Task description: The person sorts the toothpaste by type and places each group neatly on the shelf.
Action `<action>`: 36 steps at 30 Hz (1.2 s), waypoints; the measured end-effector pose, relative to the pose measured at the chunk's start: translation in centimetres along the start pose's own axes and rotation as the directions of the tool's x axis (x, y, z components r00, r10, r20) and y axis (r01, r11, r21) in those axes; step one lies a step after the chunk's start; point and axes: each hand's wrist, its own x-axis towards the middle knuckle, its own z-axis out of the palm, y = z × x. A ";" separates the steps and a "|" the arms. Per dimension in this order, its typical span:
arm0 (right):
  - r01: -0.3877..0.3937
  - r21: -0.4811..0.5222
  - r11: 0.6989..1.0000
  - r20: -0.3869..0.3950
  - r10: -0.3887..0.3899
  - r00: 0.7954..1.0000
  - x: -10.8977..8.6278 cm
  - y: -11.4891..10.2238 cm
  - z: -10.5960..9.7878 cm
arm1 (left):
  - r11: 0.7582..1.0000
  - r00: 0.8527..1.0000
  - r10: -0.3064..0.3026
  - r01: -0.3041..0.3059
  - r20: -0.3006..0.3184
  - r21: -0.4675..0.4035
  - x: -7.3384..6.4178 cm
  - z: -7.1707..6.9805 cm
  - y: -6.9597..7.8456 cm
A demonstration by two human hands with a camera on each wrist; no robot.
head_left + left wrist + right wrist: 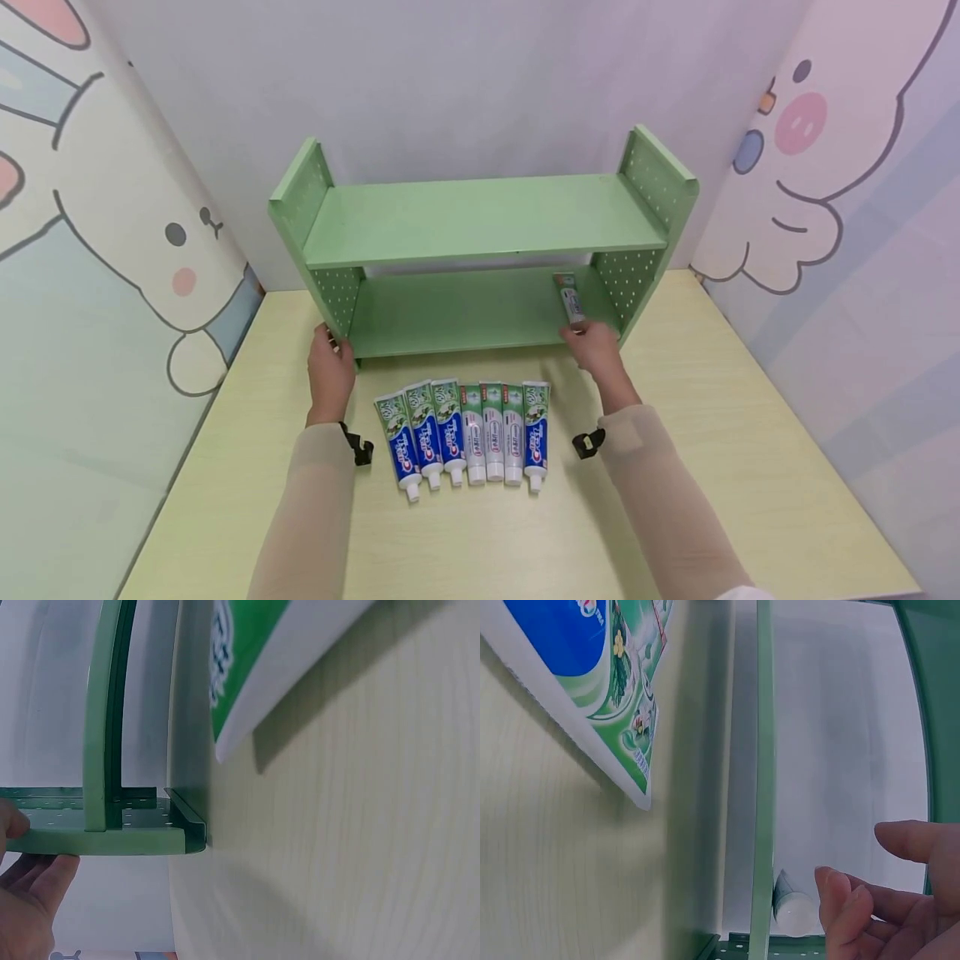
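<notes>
A green two-tier shelf rack (480, 308) stands on the table. My left hand (330, 379) grips its left side panel, thumb on one face and fingers on the other in the left wrist view. On the lower shelf, near the right end, lies a toothpaste tube (570, 298), cap toward me. Just in front of that cap is my right hand (600, 354); the right wrist view shows its thumb and fingers spread, apart from the tube. Before the rack, several toothpaste tubes lie in a row: blue-and-green ones (423, 429) and white-and-green ones (493, 433).
The pale wooden table (480, 550) extends around the rack. A plain wall (480, 83) rises behind, with cartoon-printed panels (112, 217) at both sides. The upper shelf (487, 218) overhangs the lower one, and perforated side panels (628, 275) bound both ends.
</notes>
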 end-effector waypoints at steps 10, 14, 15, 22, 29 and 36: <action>-0.038 0.005 0.999 0.067 0.038 0.997 -0.9 0.4 0.6 | 1.000 1.000 -0.006 0.006 0.010 -0.008 0.1 0.1 -0.1; -0.040 -0.002 0.999 0.076 0.040 0.996 -1.3 0.6 0.9 | 1.000 1.000 -0.006 0.006 0.008 -0.001 0.1 0.1 -0.2; -0.038 -0.003 0.999 0.080 0.038 0.996 -1.4 0.7 1.0 | 1.000 1.000 -0.005 0.005 0.007 0.002 0.1 0.1 -0.2; 0.005 0.002 1.000 0.109 -0.006 0.994 -2.5 0.8 1.5 | 1.000 1.000 0.008 -0.008 0.000 0.015 0.1 0.0 -0.2; -0.016 -0.033 0.999 0.141 0.020 0.990 -3.3 1.2 2.0 | 0.999 0.999 0.040 -0.040 -0.017 0.029 0.3 0.1 -0.4; -0.076 -0.077 0.994 0.179 0.089 0.980 -3.7 1.5 2.4 | 0.999 1.000 0.027 -0.027 -0.010 0.029 0.2 0.1 -0.5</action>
